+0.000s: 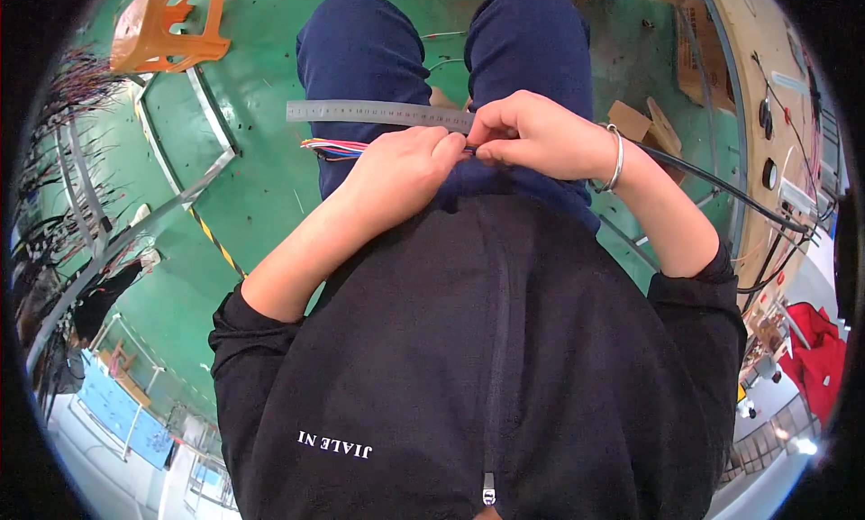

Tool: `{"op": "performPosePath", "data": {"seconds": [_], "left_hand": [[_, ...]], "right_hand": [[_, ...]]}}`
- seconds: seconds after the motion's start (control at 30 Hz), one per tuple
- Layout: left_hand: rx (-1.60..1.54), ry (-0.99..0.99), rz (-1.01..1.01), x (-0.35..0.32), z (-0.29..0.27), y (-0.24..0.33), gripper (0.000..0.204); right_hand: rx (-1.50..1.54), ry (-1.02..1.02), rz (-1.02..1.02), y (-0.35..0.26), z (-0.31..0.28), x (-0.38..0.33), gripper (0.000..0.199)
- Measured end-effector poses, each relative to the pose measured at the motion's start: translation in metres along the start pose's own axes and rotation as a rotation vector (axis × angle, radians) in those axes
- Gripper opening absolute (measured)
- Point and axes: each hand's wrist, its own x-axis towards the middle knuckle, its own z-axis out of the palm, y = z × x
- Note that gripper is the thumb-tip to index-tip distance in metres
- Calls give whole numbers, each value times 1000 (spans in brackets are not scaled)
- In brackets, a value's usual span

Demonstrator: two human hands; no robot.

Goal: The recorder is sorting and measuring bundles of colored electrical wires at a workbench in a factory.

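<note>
Over my lap, my left hand (405,164) is closed round a bundle of thin coloured wires (332,148). Their loose ends fan out to the left of its fist, in white, pink, red and blue. My right hand (545,140) meets it with thumb and forefinger pinched on the same wires, where a short dark stretch shows between the two hands. A thick black cable (721,183) runs out to the right from behind my right wrist; its join to the wires is hidden. Across my thighs, just beyond the hands, lies a clear ruler (378,113), its right end by my right fingers.
An orange plastic stool (171,29) stands at the far left beside a metal frame (212,114). Many dark wires (77,96) hang along the left edge. To the right are a wooden workbench (752,87) with cables and tools, and an opened cardboard box (644,128) on the green floor.
</note>
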Motion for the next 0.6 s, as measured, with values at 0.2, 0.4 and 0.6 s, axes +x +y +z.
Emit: {"op": "performPosePath", "data": {"seconds": [0.2,0.4,0.6], "left_hand": [[-25,65,56,18,4,12,15],[206,-32,66,10,5,8,15],[57,-91,-101,21,-3,-1,14]], "right_hand": [[-287,21,-94,-5,-12,-13,15],[-53,-53,-137,19,-7,2,18],[-979,1323,-104,5,-83,-128,28]]}}
